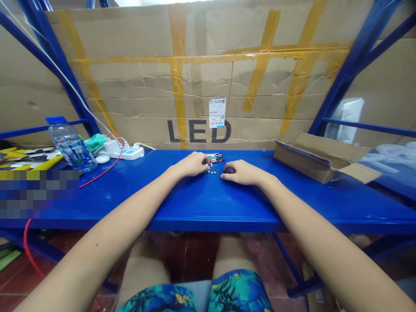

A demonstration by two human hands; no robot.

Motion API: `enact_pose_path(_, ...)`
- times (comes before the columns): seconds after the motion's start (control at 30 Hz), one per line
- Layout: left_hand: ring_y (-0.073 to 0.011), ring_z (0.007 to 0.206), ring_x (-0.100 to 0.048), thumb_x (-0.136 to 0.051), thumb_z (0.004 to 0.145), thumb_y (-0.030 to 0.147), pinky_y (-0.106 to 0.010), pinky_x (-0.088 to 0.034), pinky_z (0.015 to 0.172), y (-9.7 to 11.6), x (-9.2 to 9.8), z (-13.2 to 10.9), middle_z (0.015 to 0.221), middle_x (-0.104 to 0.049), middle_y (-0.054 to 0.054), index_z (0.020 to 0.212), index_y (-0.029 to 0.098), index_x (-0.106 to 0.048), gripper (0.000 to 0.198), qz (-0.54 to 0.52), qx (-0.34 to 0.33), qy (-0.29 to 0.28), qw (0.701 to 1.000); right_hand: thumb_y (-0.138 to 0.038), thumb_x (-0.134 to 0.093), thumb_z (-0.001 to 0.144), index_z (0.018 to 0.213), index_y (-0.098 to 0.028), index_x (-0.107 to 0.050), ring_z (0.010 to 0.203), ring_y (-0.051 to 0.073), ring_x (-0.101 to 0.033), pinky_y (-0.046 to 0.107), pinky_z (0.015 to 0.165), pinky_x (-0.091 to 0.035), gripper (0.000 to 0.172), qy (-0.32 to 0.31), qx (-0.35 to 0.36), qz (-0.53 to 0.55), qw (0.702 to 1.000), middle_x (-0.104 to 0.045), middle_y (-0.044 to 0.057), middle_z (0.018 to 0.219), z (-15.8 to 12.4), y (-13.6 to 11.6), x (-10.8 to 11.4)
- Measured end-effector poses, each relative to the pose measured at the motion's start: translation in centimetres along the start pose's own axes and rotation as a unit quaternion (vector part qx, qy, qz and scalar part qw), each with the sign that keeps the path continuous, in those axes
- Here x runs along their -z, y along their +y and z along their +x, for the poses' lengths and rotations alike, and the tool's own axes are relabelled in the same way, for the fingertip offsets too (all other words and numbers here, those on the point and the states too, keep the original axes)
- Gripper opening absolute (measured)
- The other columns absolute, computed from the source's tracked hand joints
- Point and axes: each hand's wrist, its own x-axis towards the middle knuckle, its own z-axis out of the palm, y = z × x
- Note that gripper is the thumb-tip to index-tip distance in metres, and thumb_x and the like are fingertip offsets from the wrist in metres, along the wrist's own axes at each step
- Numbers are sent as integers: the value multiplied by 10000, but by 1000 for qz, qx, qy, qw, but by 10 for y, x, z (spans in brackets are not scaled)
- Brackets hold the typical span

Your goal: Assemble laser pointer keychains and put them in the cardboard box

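Both my hands rest on a blue metal shelf (208,203). My left hand (192,165) lies palm down with its fingers curled, the tips touching a small heap of thin coloured sticks (215,157) and tiny round silver pieces (212,172). My right hand (241,172) is also palm down just right of the silver pieces, fingers curled under in a pinch; whether anything is in them is hidden.
A taped cardboard wall marked LED (199,131) backs the shelf. An open flat cardboard box (320,159) lies at the right. At the left stand a water bottle (72,147), a white power strip (121,151) with a red cable (104,171), and yellow tools (22,158).
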Motion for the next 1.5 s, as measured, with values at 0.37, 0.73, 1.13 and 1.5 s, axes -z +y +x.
enact_pose_path(0.37, -222, 883, -668, -661, 840, 303, -282, -467, 708, 5, -3, -2, 1012, -739, -88, 998, 181, -717, 207, 6, 31, -23, 999, -371, -534, 929, 804, -193, -666, 764, 190, -620, 270, 642, -376, 255, 76, -11, 32, 997, -737, 59, 831, 3, 3, -2)
enact_pose_path(0.73, -204, 880, -636, -513, 858, 77, -290, -436, 771, 6, -8, 4, 955, -734, -88, 987, 161, -753, 285, 74, -206, -13, 976, -228, -527, 908, 850, -155, -693, 715, 166, -579, 263, 631, -359, 190, 128, -15, 41, 991, -714, 66, 825, 7, 6, -3)
enact_pose_path(1.13, -245, 864, -655, -541, 823, 82, -317, -415, 756, 5, -8, 4, 877, -748, -98, 847, 179, -757, 237, 139, -145, -11, 979, -173, -619, 887, 912, -158, -759, 979, 259, -592, 361, 893, -431, 143, 114, 127, -46, 984, -723, 110, 966, 22, -13, -19)
enact_pose_path(1.5, -266, 982, -652, -625, 830, 165, -383, -399, 914, 7, -1, 3, 934, -756, -75, 950, 194, -727, 160, 71, -46, -10, 996, -190, -633, 880, 936, -168, -772, 933, 260, -640, 346, 838, -457, 152, 64, 115, -37, 991, -751, 118, 985, 36, -11, -24)
